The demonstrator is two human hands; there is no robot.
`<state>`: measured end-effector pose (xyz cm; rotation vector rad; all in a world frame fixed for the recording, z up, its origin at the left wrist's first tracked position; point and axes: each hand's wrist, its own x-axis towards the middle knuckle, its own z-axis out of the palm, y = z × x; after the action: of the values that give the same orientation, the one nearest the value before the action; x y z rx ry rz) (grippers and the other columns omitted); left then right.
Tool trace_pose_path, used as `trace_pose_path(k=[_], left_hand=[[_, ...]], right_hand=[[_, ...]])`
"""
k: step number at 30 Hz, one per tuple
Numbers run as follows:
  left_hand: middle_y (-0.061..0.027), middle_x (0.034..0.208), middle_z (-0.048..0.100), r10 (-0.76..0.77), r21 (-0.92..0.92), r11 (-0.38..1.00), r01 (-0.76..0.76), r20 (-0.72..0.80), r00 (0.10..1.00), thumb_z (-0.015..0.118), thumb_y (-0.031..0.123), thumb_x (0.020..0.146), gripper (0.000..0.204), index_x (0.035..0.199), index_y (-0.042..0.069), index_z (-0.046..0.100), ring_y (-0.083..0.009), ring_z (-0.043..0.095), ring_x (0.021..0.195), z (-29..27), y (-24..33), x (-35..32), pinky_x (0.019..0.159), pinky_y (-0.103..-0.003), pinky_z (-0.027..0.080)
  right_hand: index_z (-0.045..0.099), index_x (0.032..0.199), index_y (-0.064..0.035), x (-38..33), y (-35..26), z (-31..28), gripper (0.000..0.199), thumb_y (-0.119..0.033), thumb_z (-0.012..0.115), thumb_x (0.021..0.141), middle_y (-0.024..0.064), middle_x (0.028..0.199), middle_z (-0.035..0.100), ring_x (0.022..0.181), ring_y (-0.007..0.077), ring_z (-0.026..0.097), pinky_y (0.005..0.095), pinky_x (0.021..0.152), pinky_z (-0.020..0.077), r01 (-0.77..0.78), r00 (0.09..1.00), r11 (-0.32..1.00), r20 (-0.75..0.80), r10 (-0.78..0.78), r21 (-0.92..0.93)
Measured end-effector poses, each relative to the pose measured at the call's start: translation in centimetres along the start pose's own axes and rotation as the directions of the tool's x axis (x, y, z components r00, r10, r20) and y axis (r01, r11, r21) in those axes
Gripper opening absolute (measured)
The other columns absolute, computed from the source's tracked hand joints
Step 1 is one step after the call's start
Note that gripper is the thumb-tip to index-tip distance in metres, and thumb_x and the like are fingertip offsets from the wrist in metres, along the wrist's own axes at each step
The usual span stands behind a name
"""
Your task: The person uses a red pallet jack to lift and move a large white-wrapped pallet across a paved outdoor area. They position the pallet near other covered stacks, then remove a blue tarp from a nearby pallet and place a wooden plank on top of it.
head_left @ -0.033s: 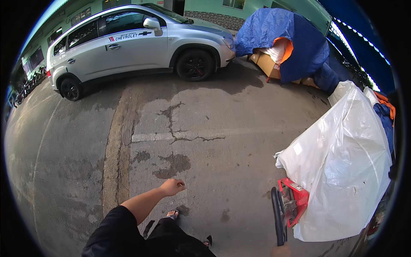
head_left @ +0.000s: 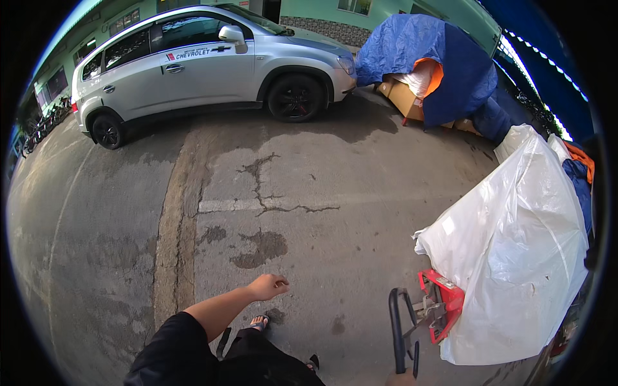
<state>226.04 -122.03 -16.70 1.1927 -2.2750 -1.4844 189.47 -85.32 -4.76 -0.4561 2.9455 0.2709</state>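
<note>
Left hand: extending over pavement, curling half-open, gripping nothing visible
Right hand: meeting black handle; can't tell grip
Silver car: displaying door lettering

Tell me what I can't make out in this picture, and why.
Right hand: head view, mostly cut off by the lower edge; whether it grips the black handle is unclear.
Whatever the white sheet covers: head view, hidden by the sheet.
Most of what's under the blue tarp: head view, hidden by the tarp.
Bikes, far left: head view, too small for detail.
</note>
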Motion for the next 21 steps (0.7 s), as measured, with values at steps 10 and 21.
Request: trace_pose_path(k=[10, 21], left_hand=[[-0.0126, 0.103, 0.072, -0.276, 0.363, 0.909, 0.203, 0.16, 0.948, 0.062, 0.049, 0.089, 0.043, 0.11, 0.012, 0.07, -0.0324, 0.068, 0.101, 1.2, -5.8, -2.5, 0.089, -0.043, 0.052], [-0.0124, 0.119, 0.069, -0.537, 0.504, 0.75, 0.429, 0.085, 0.839, 0.058, 0.057, 0.089, 0.055, 0.117, 0.011, 0.071, -0.034, 0.063, 0.114, 1.5, -14.7, -9.8, 0.097, -0.045, 0.049]], right_hand=[[0.073, 0.091, -0.0049, 9.9, 10.2, -9.8, 0.032, -0.034, 0.062, 0.082, 0.0236, 0.079, 0.07, 0.079, 0.0405, 0.071, 0.0517, 0.07, 0.0543, 0.132, 0.962, 0.991, -0.242, -0.126, 0.009], [0.071, 0.101, 0.0015, 1.8, 4.6, 4.3, 0.042, -0.031, 0.067, 0.076, 0.0293, 0.101, 0.069, 0.102, 0.0455, 0.066, 0.0523, 0.083, 0.0525, 0.454, 0.876, 0.875, 0.094, -0.473, 0.168]])
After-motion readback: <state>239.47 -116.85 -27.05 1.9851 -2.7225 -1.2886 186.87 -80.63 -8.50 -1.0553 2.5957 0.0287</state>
